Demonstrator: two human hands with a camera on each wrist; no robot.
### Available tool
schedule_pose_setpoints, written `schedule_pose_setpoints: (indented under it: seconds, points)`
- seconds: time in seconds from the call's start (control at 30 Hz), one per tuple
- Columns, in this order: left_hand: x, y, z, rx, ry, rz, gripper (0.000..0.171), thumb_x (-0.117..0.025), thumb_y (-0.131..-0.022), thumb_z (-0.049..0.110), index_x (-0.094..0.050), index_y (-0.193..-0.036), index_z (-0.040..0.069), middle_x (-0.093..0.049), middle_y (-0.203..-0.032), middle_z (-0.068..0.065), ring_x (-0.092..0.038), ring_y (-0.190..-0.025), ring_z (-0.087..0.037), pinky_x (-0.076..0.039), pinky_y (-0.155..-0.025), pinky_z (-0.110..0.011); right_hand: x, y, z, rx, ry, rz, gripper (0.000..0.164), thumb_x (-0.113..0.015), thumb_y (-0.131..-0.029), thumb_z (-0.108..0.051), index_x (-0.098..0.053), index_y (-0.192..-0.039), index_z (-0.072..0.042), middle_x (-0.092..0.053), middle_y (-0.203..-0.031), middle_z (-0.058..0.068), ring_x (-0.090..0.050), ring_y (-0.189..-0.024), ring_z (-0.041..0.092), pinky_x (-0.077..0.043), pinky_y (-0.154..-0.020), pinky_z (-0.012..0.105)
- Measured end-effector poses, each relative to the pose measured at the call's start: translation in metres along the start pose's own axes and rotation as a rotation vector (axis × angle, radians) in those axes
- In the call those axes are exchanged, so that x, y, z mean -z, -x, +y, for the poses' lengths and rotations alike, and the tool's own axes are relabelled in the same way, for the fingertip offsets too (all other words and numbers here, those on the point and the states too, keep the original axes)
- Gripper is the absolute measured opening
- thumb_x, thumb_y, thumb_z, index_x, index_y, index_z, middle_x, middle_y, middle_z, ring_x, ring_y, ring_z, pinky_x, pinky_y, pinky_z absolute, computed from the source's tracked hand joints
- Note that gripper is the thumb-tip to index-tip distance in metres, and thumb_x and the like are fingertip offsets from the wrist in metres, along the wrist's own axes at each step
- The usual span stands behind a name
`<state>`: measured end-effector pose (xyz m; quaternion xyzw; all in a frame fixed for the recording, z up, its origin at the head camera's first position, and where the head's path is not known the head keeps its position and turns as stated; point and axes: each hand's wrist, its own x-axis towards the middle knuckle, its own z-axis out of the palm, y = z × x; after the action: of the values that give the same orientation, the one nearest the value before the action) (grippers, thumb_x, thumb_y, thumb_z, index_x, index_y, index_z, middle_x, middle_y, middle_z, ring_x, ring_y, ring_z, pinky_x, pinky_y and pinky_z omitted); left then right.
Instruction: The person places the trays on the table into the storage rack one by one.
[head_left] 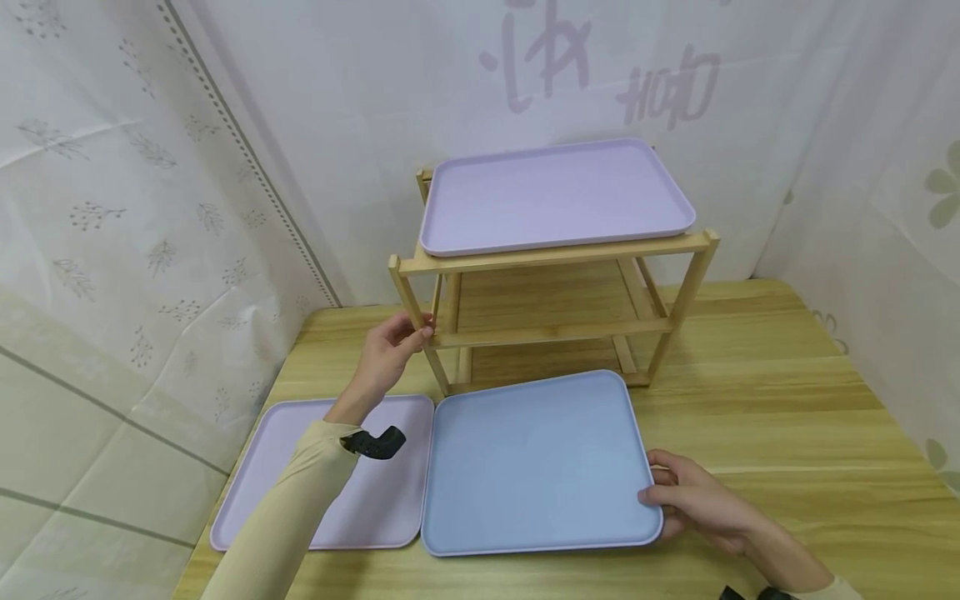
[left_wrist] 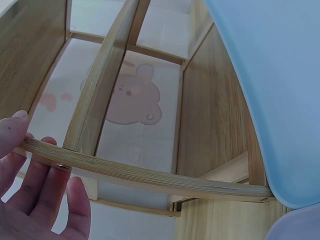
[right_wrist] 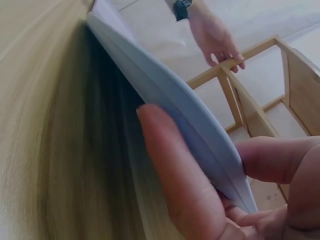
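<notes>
A blue rectangular tray [head_left: 536, 467] lies in front of a wooden tiered rack [head_left: 551, 333]. My right hand [head_left: 693, 500] pinches the tray's right edge, thumb on top and fingers beneath. In the right wrist view that edge of the blue tray [right_wrist: 175, 95] is raised off the table, with shadow under it. My left hand [head_left: 384, 358] holds the rack's front left post at the middle tier. The left wrist view shows the thumb on one side of the post [left_wrist: 150, 172] and fingers on the other. A lilac tray [head_left: 558, 196] sits on the rack's top tier.
Another lilac tray [head_left: 386, 500] lies on the wooden table [head_left: 780, 417], left of the blue one and partly under my left forearm. Patterned white curtains [head_left: 150, 208] hang at the left, back and right of the table. The rack's lower tiers have wooden boards.
</notes>
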<state>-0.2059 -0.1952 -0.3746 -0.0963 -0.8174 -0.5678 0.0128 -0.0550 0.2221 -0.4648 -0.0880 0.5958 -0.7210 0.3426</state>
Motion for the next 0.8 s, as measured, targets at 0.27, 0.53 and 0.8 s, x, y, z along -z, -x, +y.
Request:
schedule_pose_setpoints:
  seconds: [0.27,0.53,0.8]
  points:
    - [0.002,0.000,0.000,-0.011,0.008,-0.002,0.033,-0.061,-0.095,0.016,-0.060,-0.124,-0.001,-0.063,-0.121,-0.022,-0.061,-0.099,-0.005,-0.052,-0.083,-0.016,0.001,-0.001,-0.001,0.083,-0.078,-0.121,0.045,-0.043,-0.099,0.000,-0.020,-0.135,0.016,-0.060,-0.118,0.018,-0.065,-0.097,0.040,-0.056,-0.071,0.054]
    - [0.003,0.001,0.000,-0.001,-0.007,-0.006,0.033,-0.061,-0.095,0.017,-0.060,-0.125,0.001,-0.064,-0.121,-0.020,-0.061,-0.100,-0.007,-0.052,-0.083,-0.017,0.005,0.000,0.002,0.100,-0.100,-0.130,0.045,-0.041,-0.100,0.001,-0.020,-0.137,0.017,-0.060,-0.120,0.016,-0.065,-0.099,0.038,-0.054,-0.072,0.059]
    - [0.004,0.000,-0.001,0.003,0.001,0.002,0.033,-0.062,-0.095,0.016,-0.060,-0.124,0.000,-0.064,-0.121,-0.022,-0.061,-0.098,-0.004,-0.052,-0.083,-0.017,0.016,0.011,-0.004,0.160,-0.126,-0.160,0.037,-0.034,-0.100,0.003,-0.036,-0.137,0.000,-0.063,-0.121,0.014,-0.067,-0.097,0.037,-0.053,-0.068,0.061]
